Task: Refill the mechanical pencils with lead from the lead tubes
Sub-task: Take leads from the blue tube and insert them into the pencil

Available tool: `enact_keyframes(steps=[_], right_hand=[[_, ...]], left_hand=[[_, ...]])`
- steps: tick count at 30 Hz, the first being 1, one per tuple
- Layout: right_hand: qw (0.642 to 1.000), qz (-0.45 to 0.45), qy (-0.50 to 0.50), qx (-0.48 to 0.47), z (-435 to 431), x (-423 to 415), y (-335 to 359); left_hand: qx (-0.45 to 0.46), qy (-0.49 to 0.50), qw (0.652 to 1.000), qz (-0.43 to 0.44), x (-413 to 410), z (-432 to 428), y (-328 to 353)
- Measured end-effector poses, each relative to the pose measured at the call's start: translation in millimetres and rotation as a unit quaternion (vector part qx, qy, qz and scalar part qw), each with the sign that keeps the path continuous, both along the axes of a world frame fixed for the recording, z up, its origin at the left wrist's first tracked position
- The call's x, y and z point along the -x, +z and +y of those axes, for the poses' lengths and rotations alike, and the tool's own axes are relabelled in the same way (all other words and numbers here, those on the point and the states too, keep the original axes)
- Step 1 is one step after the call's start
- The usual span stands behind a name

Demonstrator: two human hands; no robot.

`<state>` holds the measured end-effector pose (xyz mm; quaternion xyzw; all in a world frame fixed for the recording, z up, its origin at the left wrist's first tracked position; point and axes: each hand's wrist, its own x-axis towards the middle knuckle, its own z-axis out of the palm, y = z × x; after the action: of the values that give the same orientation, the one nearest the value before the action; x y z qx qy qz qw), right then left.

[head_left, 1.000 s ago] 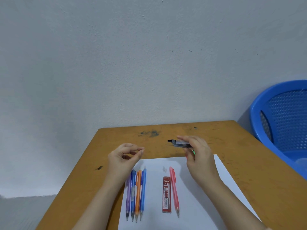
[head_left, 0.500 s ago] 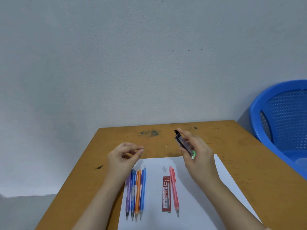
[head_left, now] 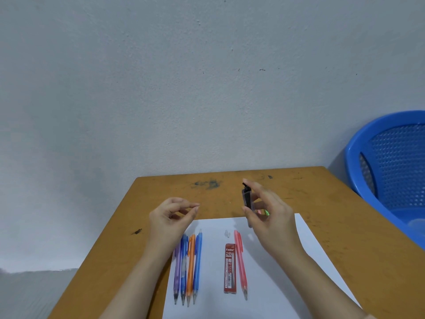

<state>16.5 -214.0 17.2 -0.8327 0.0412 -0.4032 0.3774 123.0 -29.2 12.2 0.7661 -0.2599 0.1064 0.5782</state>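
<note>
Right hand (head_left: 269, 217) grips tube (head_left: 247, 198) upright over table (head_left: 322, 203), just beyond paper (head_left: 287, 284). Left hand (head_left: 170, 217) is pinched; can't tell if it holds lead. I'd keep tube upright so nothing spills.

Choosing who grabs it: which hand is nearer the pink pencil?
Right. The right hand hangs just past the top of the pink pencil; the left hand is farther leftward.

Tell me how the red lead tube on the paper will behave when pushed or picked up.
The red lead tube looks flat-sided, so a push would probably slide it, not roll it. It seems a slim plastic case, so likely stiff and light. Pushed right, it may knock the pink mechanical pencil beside it.
</note>
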Motion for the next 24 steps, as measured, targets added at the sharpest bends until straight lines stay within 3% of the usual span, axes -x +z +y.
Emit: enact_keyframes(steps=[15,19,24], right_hand=[[0.995,0.020,0.045,-0.090,10,6,14],[0.971,0.077,0.107,-0.201,17,5,15],[0.935,0.189,0.177,-0.242,27,5,15]], left_hand=[[-0.003,0.009,1.000,-0.013,-4,1,-3],[-0.004,0.010,1.000,-0.015,-5,1,-4],[0.002,0.011,1.000,-0.022,-6,1,-3]])
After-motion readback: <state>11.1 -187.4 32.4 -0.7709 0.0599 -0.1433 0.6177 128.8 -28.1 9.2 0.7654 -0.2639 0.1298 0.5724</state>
